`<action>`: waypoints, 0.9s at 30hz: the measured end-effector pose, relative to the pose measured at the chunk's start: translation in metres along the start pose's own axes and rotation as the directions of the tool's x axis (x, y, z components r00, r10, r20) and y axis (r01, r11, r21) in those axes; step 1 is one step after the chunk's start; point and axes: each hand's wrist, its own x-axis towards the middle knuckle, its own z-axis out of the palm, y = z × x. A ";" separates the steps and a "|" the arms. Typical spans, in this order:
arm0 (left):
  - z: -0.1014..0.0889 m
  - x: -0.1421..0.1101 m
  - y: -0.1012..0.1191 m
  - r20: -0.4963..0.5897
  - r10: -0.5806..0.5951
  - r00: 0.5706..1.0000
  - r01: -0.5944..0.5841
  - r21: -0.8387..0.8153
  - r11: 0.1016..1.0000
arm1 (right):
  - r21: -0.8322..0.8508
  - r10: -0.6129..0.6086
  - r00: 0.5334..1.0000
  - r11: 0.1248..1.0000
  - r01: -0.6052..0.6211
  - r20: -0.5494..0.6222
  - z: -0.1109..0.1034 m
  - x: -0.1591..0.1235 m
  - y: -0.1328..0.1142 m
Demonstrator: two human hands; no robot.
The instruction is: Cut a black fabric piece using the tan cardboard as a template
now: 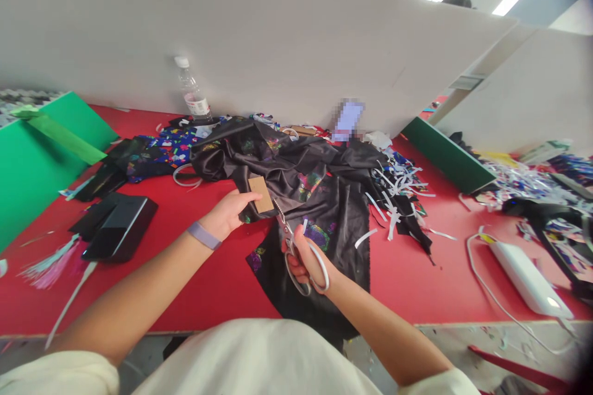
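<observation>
At the near edge of the red table (208, 290): scissors (286, 232) and brown card (263, 196) over black cloth (353, 247)

Curled closed in the right hand (308, 256): the scissors, pale loops around thumb and fingers. Pointing, blades first, away from the body, toward the far edge of the table and a little left. Slanting in long axis from the loops, nearest the near edge, up to the tips, just beside the near end of the brown card. Cannot tell the gap between the blades.

Pinched in the left hand (231, 207): the brown card, thumb on top, fingers mostly hidden beneath. Running lengthwise from the far-edge side toward the near edge, near end swung right. Lying right of the left palm; beyond the right hand and to its left.

Spread under both: black cloth with coloured patches, bunched toward the far edge, hanging over the near edge.

Standing by the far edge: a clear bottle (194, 95), label (197, 106) in white and red, too small to read. Also there: a lit screen (347, 122), pixelated beyond reading.

Scattered toward the right edge: white strips (393, 184). Set near the right near corner: a white device (528, 274). Toward the left edge: a black device (125, 228).
</observation>
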 end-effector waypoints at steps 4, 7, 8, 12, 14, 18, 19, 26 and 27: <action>-0.001 0.002 -0.001 0.019 0.007 1.000 -0.007 -0.004 1.000 | 0.027 0.055 0.998 0.998 -0.055 0.024 0.001 -0.001 -0.005; 0.000 0.001 -0.001 0.019 0.008 1.000 -0.008 -0.003 1.000 | 0.019 0.060 0.998 0.998 -0.061 0.029 0.001 0.000 -0.007; 0.000 0.001 -0.001 0.015 0.007 1.000 -0.007 -0.002 1.000 | 0.013 0.057 0.998 0.998 -0.057 0.030 0.001 0.001 -0.007; 0.000 0.000 -0.001 0.000 0.005 1.000 -0.005 -0.002 1.000 | -0.003 0.050 0.998 0.999 -0.050 0.029 0.000 0.002 -0.008; 0.001 0.000 -0.001 0.000 0.004 1.000 -0.004 -0.004 1.000 | 0.004 0.059 0.998 0.998 -0.059 0.026 0.000 0.002 -0.009; 0.003 -0.001 0.000 -0.007 -0.004 1.000 0.004 -0.001 1.000 | 0.007 0.058 0.998 0.998 -0.058 0.011 -0.001 0.003 -0.006; 0.004 -0.002 0.001 -0.010 -0.006 1.000 0.006 0.000 1.000 | 0.000 0.049 0.999 0.999 -0.049 0.002 -0.001 0.003 -0.004; 0.003 -0.001 -0.001 -0.002 -0.010 1.000 0.010 -0.001 1.000 | 0.010 0.039 0.999 0.999 -0.039 0.015 0.000 0.002 -0.006; 0.003 -0.001 -0.002 -0.001 -0.010 1.000 0.010 -0.001 1.000 | 0.012 0.045 0.999 0.999 -0.046 0.023 0.000 0.002 -0.008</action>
